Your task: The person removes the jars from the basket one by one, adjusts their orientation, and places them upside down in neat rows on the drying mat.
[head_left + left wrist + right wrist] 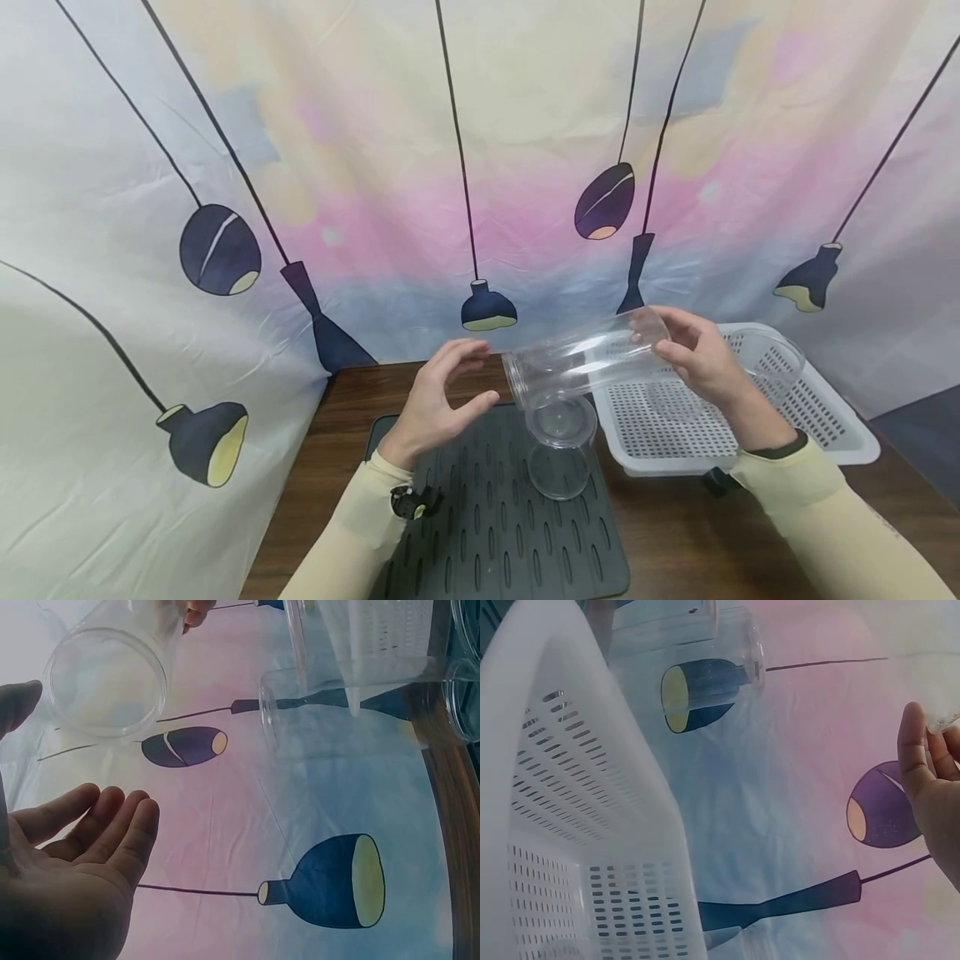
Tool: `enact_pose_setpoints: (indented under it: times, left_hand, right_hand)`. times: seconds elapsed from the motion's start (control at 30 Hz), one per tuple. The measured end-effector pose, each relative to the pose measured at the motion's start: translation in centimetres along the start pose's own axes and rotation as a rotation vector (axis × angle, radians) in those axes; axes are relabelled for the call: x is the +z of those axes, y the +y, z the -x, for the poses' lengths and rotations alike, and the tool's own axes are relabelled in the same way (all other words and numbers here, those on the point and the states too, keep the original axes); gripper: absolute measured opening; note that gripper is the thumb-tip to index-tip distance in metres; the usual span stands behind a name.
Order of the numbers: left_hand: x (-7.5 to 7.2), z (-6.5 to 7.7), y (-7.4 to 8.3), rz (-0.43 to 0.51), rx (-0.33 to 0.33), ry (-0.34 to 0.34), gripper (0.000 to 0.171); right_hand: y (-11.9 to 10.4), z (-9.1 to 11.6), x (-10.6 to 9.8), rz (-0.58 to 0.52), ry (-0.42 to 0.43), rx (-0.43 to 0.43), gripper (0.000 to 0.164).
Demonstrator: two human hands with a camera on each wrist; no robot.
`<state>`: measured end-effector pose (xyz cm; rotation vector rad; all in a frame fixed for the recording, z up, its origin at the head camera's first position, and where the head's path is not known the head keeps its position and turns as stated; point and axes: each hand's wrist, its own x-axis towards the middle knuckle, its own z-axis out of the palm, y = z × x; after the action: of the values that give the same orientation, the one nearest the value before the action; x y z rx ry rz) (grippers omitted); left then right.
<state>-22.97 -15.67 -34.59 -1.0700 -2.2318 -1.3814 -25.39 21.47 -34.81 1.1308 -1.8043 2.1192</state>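
My right hand [705,358] grips one end of a long clear cylindrical jar [577,362], thumb on the near side. The jar lies nearly level in the air, its left end slightly lower. Just beyond that end, my left hand [435,404] has its fingers and thumb spread apart with nothing between them. In the left wrist view, the round end of the jar [105,675] faces the palm of the left hand [82,877]. Below the held jar, a second clear jar [558,467] stands upright on a dark ridged drying mat [450,533].
A white perforated basket [660,467] stands on the right of the wooden table [675,533], with another clear container [780,358] in it, partly behind my right hand. A cloth printed with lamps [375,167] hangs behind the table.
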Motion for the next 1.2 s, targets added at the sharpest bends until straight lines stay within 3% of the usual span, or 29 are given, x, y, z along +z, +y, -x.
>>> enact_pose_setpoints:
  times: [0.27,0.43,0.6,1.0,1.2]
  left_hand:
    - [-0.3,0.9,-0.3,-0.114,-0.049,-0.034,0.063]
    - [-0.5,1.3,-0.7,-0.228,-0.064,-0.057,0.067]
    - [-0.7,1.5,-1.0,-0.274,-0.091,-0.081,0.070]
    - [-1.4,2.5,-1.8,-0.349,-0.200,-0.168,0.080]
    - [-1.6,3.2,-2.4,-0.401,-0.219,-0.192,0.084]
  right_hand:
    - [-0.7,0.1,0.2,-0.015,0.001,0.019,0.039]
    - [-0.9,0.1,0.5,-0.041,-0.011,0.002,0.039]
    - [-1.1,0.0,0.7,-0.057,-0.031,-0.024,0.040]
    - [-2.0,0.2,1.0,0.067,-0.073,-0.011,0.042]
    - [-2.2,0.3,1.3,0.144,-0.086,-0.019,0.045]
